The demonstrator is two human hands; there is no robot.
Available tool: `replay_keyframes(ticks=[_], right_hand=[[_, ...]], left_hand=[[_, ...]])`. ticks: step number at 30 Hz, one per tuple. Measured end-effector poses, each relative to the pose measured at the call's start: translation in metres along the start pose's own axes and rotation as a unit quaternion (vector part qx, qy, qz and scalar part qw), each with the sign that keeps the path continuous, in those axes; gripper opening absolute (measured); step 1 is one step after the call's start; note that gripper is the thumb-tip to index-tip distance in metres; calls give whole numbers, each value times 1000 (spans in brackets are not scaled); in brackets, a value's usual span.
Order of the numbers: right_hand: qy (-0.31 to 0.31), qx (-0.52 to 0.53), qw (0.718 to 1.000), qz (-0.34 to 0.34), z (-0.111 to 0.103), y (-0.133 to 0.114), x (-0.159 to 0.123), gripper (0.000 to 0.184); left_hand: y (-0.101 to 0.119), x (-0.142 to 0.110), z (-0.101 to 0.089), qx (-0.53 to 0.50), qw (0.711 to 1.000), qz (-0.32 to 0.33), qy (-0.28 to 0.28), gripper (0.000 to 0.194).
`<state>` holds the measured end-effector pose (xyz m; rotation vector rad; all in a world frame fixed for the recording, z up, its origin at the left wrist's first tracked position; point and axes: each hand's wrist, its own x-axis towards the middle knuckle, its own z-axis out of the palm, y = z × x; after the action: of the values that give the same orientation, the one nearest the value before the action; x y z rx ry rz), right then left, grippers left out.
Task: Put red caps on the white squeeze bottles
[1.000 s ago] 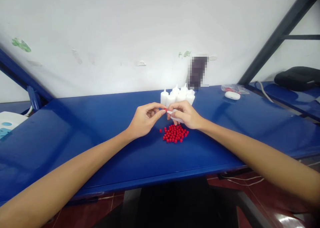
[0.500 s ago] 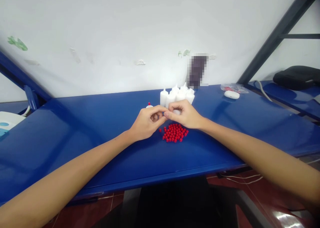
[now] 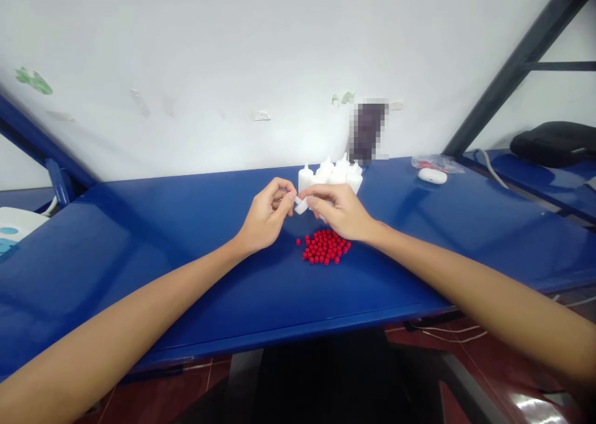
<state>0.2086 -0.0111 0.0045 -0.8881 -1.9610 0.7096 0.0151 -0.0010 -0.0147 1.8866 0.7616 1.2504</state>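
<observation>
A small white squeeze bottle (image 3: 302,206) lies tilted between my two hands, its nozzle end pointing left. My right hand (image 3: 342,212) is closed around its body and covers most of it. My left hand (image 3: 267,216) pinches at the nozzle end with thumb and forefinger; whether a cap sits under those fingertips is hidden. Below the hands, a pile of small red caps (image 3: 326,248) is spread on the blue table (image 3: 209,293), with one loose cap (image 3: 298,242) at its left. Several white squeeze bottles (image 3: 306,177) stand upright just behind my hands.
A white earbud case (image 3: 433,176) and a clear plastic bag (image 3: 440,163) with red bits lie at the back right. A blurred dark object (image 3: 369,132) leans on the wall. On the left is a white power strip (image 3: 18,222). The table's front edge runs below my forearms.
The red cap seen in my left fingertips is now out of sight. Both hands shifted slightly left and the held bottle tilted. A red-capped bottle visible behind my left hand half a second ago is now covered.
</observation>
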Motion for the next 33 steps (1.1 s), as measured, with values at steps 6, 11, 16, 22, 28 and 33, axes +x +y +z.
replay_keyframes(ticks=[6, 11, 16, 22, 28, 33], right_hand=[[36, 34, 999, -1, -3, 0, 3, 20], [40, 8, 999, 24, -6, -2, 4, 26], [66, -2, 997, 50, -9, 0, 4, 27], [56, -29, 997, 40, -13, 1, 5, 36], [-11, 45, 995, 89, -17, 1, 4, 29], [-38, 42, 993, 102, -20, 1, 3, 24]], left_hand=[[-5, 11, -13, 16, 992, 13, 122, 28], [-15, 24, -26, 147, 969, 15, 197, 25], [-20, 25, -29, 223, 964, -14, 147, 25], [-19, 23, -29, 254, 960, -29, 110, 24], [-24, 24, -32, 278, 956, -53, 77, 19], [-27, 25, -33, 305, 947, -62, 78, 9]])
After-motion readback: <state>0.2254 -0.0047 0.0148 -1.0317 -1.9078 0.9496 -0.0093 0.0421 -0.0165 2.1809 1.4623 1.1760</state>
